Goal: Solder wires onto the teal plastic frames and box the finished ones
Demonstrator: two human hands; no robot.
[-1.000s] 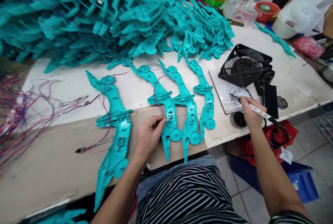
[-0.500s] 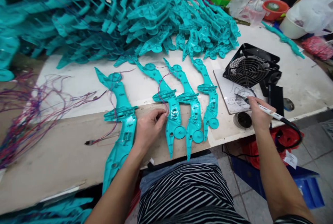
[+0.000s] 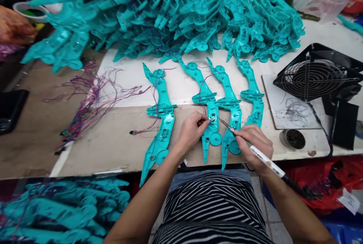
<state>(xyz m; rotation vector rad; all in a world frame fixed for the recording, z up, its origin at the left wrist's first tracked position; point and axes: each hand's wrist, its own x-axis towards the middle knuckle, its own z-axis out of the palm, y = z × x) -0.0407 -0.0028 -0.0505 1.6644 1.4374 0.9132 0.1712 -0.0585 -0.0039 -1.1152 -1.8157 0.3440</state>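
Observation:
My left hand point(image 3: 193, 130) is closed, pinching the end of a thin red-purple wire point(image 3: 200, 92) against a curved teal plastic part point(image 3: 211, 104). My right hand point(image 3: 255, 142) grips a soldering iron point(image 3: 266, 161) by its white handle. Its tip points left, close to the same part and just right of my left fingertips; whether it touches cannot be made out. Another teal part point(image 3: 230, 102) lies beneath the iron, with a third point(image 3: 251, 79) to its right. On the left, a further teal part point(image 3: 161, 111) has wires running along it.
A large heap of teal parts point(image 3: 170, 13) fills the back of the table. Loose wires point(image 3: 93, 100) lie left. To the right are a black fan point(image 3: 314, 72), a white board point(image 3: 272, 102) with wire scraps and a small round tin point(image 3: 293, 138). More teal parts point(image 3: 56, 210) sit below the table edge.
My right hand has brought the soldering iron left from the white board to the part by my left hand. The left hand keeps its pinch. The view has turned left.

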